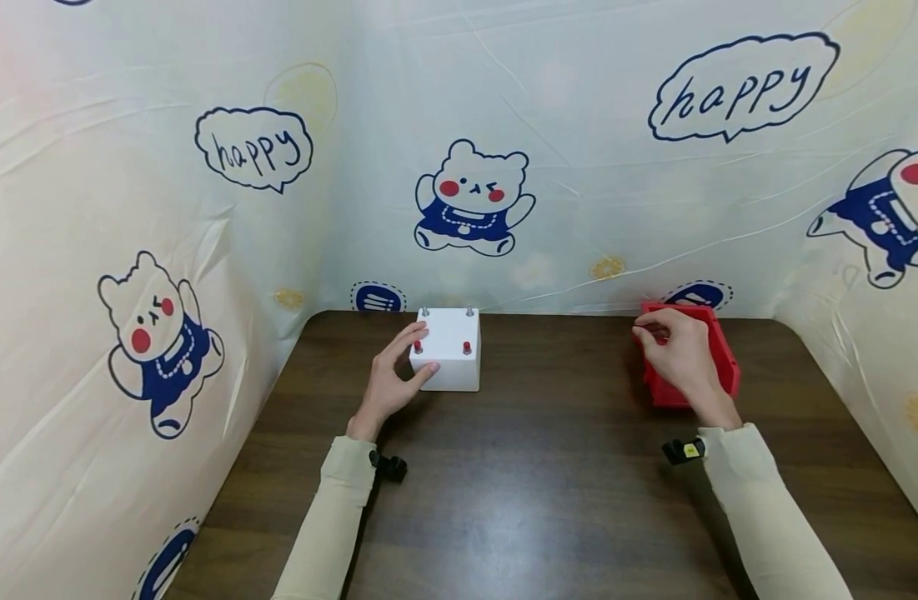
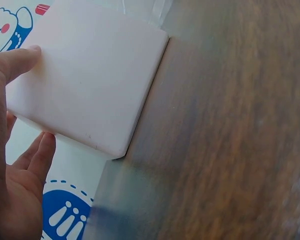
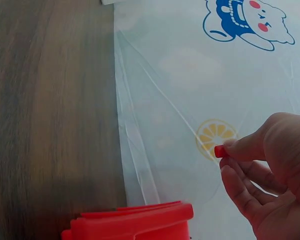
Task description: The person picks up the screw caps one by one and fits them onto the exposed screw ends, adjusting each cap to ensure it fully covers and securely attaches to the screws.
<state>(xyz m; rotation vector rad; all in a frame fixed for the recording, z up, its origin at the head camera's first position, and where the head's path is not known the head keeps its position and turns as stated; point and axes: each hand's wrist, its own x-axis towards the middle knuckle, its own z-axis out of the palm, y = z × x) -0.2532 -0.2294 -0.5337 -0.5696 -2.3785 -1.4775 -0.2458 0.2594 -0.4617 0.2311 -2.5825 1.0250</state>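
Note:
A white box (image 1: 451, 373) stands near the back of the table. Two metal posts (image 1: 469, 312) rise from the far side of its top, and red caps (image 1: 467, 347) sit at its near corners. My left hand (image 1: 389, 385) holds the box from its left side; in the left wrist view the thumb presses one face (image 2: 95, 75) and the fingers are at its edge. Above a red bin (image 1: 723, 358) at the back right is my right hand (image 1: 682, 350). Between thumb and forefinger it pinches a small red cap (image 3: 220, 151), visible in the right wrist view.
The dark wooden table (image 1: 534, 467) meets a printed curtain (image 1: 579, 208) at its back edge, with more curtain along both sides. A black wrist camera (image 1: 389, 467) is strapped by the left cuff, another (image 1: 684, 451) by the right.

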